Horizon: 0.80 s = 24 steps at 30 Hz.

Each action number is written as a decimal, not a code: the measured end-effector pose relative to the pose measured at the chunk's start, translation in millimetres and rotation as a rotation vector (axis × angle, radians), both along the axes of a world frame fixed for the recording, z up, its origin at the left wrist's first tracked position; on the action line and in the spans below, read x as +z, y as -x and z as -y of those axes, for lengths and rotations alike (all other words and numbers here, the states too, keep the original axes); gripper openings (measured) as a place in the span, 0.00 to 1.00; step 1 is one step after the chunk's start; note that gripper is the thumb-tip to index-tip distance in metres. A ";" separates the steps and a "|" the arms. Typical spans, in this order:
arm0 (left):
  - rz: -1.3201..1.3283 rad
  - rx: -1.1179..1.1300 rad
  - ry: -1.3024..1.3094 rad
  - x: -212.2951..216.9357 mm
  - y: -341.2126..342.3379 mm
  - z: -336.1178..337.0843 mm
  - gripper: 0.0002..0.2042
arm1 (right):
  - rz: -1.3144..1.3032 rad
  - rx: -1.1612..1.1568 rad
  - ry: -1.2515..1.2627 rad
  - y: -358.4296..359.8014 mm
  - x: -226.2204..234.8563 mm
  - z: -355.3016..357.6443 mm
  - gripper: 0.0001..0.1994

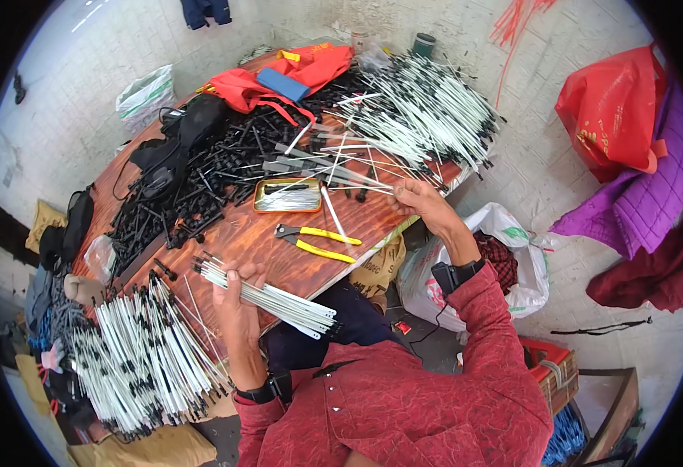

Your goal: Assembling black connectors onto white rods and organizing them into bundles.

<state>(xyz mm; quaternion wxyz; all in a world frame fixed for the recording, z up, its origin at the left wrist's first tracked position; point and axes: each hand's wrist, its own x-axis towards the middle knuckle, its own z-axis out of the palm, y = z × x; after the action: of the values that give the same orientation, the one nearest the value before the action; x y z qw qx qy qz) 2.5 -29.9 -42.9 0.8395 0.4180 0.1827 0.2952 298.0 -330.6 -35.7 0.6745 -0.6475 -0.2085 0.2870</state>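
Note:
My left hand (237,311) is closed around a bundle of slim white strips (288,305) with black ends, held above the table's near edge. At the table's right edge, my right hand (423,204) pinches the end of a thin white strip (366,184). Other white strips cross it, so how many the fingers hold is unclear. Between the hands lie yellow-handled cutters (324,233), jaws pointing left. Just behind them is a small open tin (287,211) containing thin white pieces and a black stick.
White strips with black ends cover the far right (427,105) and near left (143,350). Black plastic parts (217,167) heap mid-table, beside a red bag (318,66) with a blue item (283,83). A white plastic sack (532,272) stands right of the table.

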 end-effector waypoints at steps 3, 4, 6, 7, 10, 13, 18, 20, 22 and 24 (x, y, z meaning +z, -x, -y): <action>-0.014 0.012 0.021 4.2 -1.6 1.7 0.13 | 0.011 0.101 -0.036 28.7 11.9 -20.3 0.13; 0.002 0.005 0.020 5.3 -4.2 2.7 0.13 | 0.012 0.149 -0.052 36.0 12.2 -25.1 0.13; 0.020 0.011 0.029 5.5 -7.5 5.8 0.14 | 0.100 0.291 0.051 45.3 4.2 -35.8 0.14; 0.037 -0.008 0.029 5.0 -7.2 5.6 0.15 | 0.092 0.312 0.058 64.0 9.3 -46.3 0.14; 0.004 0.006 0.032 6.1 -6.9 7.5 0.17 | 0.157 0.306 0.035 95.1 -4.8 -66.1 0.12; -0.038 0.062 0.073 18.7 -6.7 13.7 0.13 | 0.307 0.293 0.073 115.2 -0.9 -72.6 0.11; 0.014 0.092 0.096 22.9 -6.0 13.5 0.11 | 0.172 0.344 0.051 144.7 -3.1 -74.2 0.10; 0.015 0.092 0.088 16.2 -6.6 11.9 0.12 | 0.008 0.384 0.060 155.6 -1.9 -75.9 0.10; 0.066 0.087 0.122 12.5 -6.6 11.3 0.10 | -0.061 0.427 0.052 165.5 -8.8 -79.3 0.11; 0.130 0.072 0.154 6.3 -9.3 8.9 0.09 | -0.151 0.427 0.087 175.1 -13.2 -82.2 0.11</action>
<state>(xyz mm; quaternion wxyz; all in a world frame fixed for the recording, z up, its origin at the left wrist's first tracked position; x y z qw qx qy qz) 11.7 -38.8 -36.5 0.8681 0.3252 0.1649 0.3369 122.9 -248.3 -48.8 0.5837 -0.5938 -0.2771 0.4794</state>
